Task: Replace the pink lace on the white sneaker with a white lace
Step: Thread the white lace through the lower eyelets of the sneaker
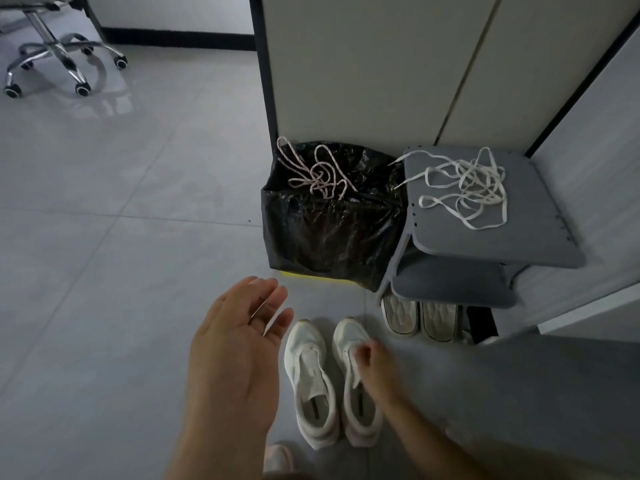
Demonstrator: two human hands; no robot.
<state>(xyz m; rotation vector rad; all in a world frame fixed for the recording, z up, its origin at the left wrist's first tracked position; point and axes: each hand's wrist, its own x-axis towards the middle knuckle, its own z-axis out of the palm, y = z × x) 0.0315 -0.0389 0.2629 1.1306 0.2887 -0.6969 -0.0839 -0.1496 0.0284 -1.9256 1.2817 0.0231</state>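
Insole labels: dark strips, unreadable. The left sneaker and right sneaker lie unlaced on the floor, long axes running away from us, toes toward the bin. Our left hand hovers relaxed. Our right hand pinches the right sneaker's upper, fingertips hidden. The pink lace lies on the bin, the white lace on the shoe rack.

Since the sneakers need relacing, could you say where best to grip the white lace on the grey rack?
Pinch the white lace at its end overhanging the left edge of the rack, from the left: it lies clear of the tangle.
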